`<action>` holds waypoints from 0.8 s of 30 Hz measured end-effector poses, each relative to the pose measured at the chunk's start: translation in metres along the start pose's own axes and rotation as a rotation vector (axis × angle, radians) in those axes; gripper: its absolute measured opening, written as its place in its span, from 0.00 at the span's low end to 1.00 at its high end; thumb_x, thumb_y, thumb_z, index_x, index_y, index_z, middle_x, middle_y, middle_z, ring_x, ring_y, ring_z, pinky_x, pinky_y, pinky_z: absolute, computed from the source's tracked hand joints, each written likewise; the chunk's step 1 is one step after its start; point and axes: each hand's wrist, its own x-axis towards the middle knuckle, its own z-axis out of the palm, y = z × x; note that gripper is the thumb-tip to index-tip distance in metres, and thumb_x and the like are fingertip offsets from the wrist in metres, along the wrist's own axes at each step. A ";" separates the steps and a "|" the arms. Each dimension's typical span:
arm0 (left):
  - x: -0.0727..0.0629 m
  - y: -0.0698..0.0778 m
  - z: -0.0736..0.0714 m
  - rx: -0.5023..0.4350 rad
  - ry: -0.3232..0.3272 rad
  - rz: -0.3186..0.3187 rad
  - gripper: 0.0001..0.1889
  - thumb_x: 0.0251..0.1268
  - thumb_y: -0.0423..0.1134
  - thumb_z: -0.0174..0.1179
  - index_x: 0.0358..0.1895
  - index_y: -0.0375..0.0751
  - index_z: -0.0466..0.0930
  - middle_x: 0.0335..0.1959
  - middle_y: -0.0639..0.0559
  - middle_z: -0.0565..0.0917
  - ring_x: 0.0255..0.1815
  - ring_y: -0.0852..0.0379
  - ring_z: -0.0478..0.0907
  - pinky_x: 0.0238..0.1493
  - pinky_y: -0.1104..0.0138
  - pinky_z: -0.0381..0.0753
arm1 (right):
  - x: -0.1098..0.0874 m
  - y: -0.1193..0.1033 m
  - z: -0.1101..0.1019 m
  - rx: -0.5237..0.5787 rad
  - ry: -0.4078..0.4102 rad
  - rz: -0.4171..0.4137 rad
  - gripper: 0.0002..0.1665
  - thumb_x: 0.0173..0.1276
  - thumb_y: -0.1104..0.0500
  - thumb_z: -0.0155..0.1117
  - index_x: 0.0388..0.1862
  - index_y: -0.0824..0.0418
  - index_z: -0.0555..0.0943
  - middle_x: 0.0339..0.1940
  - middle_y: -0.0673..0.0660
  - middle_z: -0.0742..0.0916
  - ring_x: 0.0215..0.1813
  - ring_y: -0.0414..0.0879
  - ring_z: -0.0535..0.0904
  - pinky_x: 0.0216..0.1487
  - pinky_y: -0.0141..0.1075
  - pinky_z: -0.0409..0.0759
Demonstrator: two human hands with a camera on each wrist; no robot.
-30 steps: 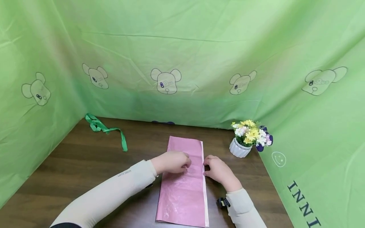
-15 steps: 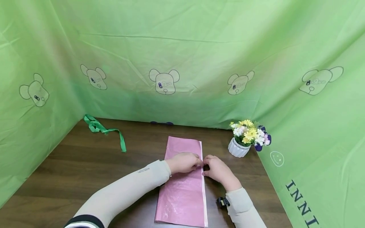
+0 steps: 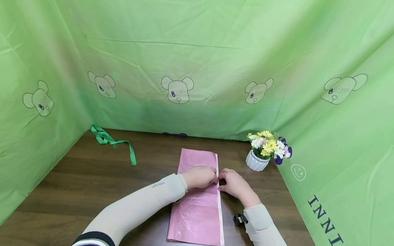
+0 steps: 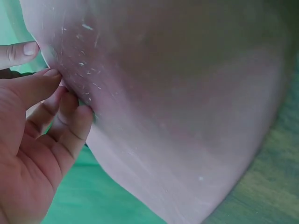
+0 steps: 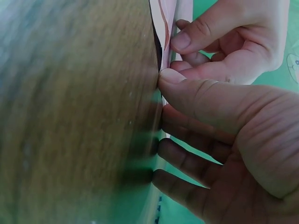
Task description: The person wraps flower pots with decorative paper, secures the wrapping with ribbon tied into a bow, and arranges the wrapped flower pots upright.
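We see pink sheet [image 3: 194, 212] on wooden table [image 3: 147, 205], long axis running away from us, far end pointing straight ahead. Along pale right edge: left hand [image 3: 201, 177] crosses sheet and pinches edge; right hand [image 3: 236, 185] meets edge from outside, fingers bent, pinch or touch we cannot tell. Table extends rightward to potted flowers [image 3: 265, 147], leftward to green ribbon [image 3: 103, 137]; narrow strip separates far edge from green curtain [image 3: 215, 51].

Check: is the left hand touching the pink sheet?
Touching: the left wrist view shows the left hand with its thumb tip against the edge of the pink sheet.
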 end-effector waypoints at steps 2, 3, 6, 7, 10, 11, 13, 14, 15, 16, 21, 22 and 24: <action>0.000 0.001 0.001 0.008 0.000 -0.006 0.12 0.70 0.40 0.64 0.45 0.66 0.91 0.38 0.64 0.84 0.38 0.67 0.80 0.42 0.74 0.80 | 0.000 0.001 0.000 0.002 0.006 -0.004 0.14 0.52 0.61 0.81 0.38 0.58 0.87 0.44 0.55 0.86 0.50 0.51 0.82 0.57 0.48 0.80; 0.001 0.001 0.001 0.014 -0.001 -0.007 0.12 0.70 0.40 0.64 0.45 0.66 0.91 0.38 0.64 0.83 0.38 0.66 0.80 0.42 0.74 0.80 | 0.000 0.001 0.000 0.003 0.009 -0.006 0.14 0.52 0.61 0.81 0.38 0.58 0.87 0.44 0.55 0.86 0.50 0.51 0.82 0.57 0.48 0.80; 0.001 0.001 0.000 0.045 0.004 0.006 0.11 0.69 0.41 0.64 0.43 0.66 0.91 0.38 0.64 0.83 0.38 0.65 0.80 0.41 0.73 0.80 | 0.000 0.001 0.000 0.003 0.013 -0.009 0.15 0.52 0.62 0.81 0.38 0.59 0.87 0.44 0.56 0.86 0.50 0.51 0.82 0.57 0.48 0.80; 0.002 0.002 0.000 0.065 0.007 0.018 0.11 0.68 0.41 0.65 0.42 0.66 0.91 0.38 0.65 0.83 0.39 0.65 0.80 0.42 0.73 0.79 | 0.000 0.001 0.000 0.000 0.013 -0.012 0.15 0.51 0.62 0.81 0.38 0.59 0.87 0.44 0.56 0.86 0.50 0.51 0.82 0.57 0.48 0.80; 0.003 0.003 -0.003 0.111 0.006 0.039 0.10 0.67 0.41 0.65 0.40 0.66 0.91 0.41 0.68 0.84 0.42 0.64 0.80 0.45 0.73 0.78 | -0.001 0.001 0.000 -0.006 0.009 -0.010 0.15 0.52 0.61 0.81 0.38 0.59 0.87 0.45 0.55 0.86 0.51 0.52 0.82 0.58 0.48 0.80; 0.003 0.004 -0.005 0.117 0.003 0.045 0.10 0.67 0.41 0.65 0.39 0.66 0.91 0.42 0.69 0.84 0.44 0.64 0.79 0.46 0.73 0.78 | -0.001 0.001 0.000 -0.011 0.010 -0.010 0.14 0.52 0.61 0.81 0.38 0.59 0.87 0.45 0.54 0.85 0.51 0.52 0.82 0.58 0.48 0.80; 0.004 0.006 -0.007 0.113 -0.004 0.049 0.10 0.67 0.41 0.64 0.40 0.65 0.90 0.44 0.71 0.85 0.45 0.64 0.80 0.48 0.73 0.78 | -0.001 0.000 -0.001 -0.018 0.013 -0.012 0.14 0.51 0.60 0.81 0.36 0.58 0.87 0.44 0.53 0.85 0.50 0.52 0.82 0.57 0.48 0.80; 0.004 0.006 -0.008 0.101 -0.009 0.045 0.10 0.68 0.40 0.63 0.41 0.65 0.90 0.45 0.71 0.85 0.45 0.64 0.80 0.48 0.72 0.79 | -0.001 0.000 -0.001 -0.018 0.016 -0.011 0.14 0.51 0.60 0.81 0.36 0.57 0.87 0.43 0.52 0.85 0.50 0.52 0.82 0.56 0.48 0.80; 0.005 0.007 -0.010 0.093 -0.013 0.040 0.10 0.68 0.40 0.63 0.42 0.65 0.91 0.45 0.71 0.85 0.46 0.64 0.81 0.48 0.72 0.79 | -0.002 0.001 -0.001 -0.020 0.018 -0.011 0.13 0.51 0.60 0.82 0.35 0.57 0.87 0.43 0.52 0.85 0.49 0.52 0.82 0.56 0.48 0.80; 0.005 0.007 -0.010 0.089 -0.020 0.038 0.11 0.68 0.40 0.63 0.42 0.65 0.91 0.45 0.70 0.85 0.46 0.63 0.81 0.48 0.71 0.80 | -0.002 0.001 -0.002 -0.023 0.022 -0.014 0.13 0.50 0.61 0.82 0.35 0.57 0.86 0.43 0.52 0.85 0.49 0.52 0.82 0.55 0.47 0.80; 0.008 0.007 -0.010 0.113 -0.044 0.029 0.12 0.68 0.40 0.63 0.41 0.68 0.91 0.45 0.70 0.85 0.46 0.64 0.82 0.49 0.72 0.81 | -0.001 0.001 -0.001 -0.019 0.023 -0.018 0.14 0.51 0.61 0.82 0.36 0.57 0.87 0.44 0.53 0.86 0.49 0.50 0.82 0.56 0.46 0.80; 0.008 0.006 -0.009 0.117 -0.046 0.033 0.12 0.68 0.40 0.63 0.40 0.68 0.91 0.44 0.70 0.85 0.46 0.64 0.82 0.48 0.72 0.81 | -0.001 0.001 -0.001 -0.018 0.024 -0.019 0.14 0.51 0.61 0.82 0.37 0.58 0.87 0.44 0.54 0.86 0.50 0.50 0.83 0.56 0.46 0.80; 0.009 0.006 -0.009 0.117 -0.043 0.035 0.12 0.68 0.39 0.63 0.39 0.67 0.91 0.43 0.71 0.85 0.45 0.65 0.82 0.47 0.72 0.81 | -0.001 0.001 -0.001 -0.014 0.023 -0.022 0.14 0.51 0.61 0.82 0.37 0.58 0.88 0.44 0.54 0.86 0.49 0.50 0.83 0.56 0.46 0.80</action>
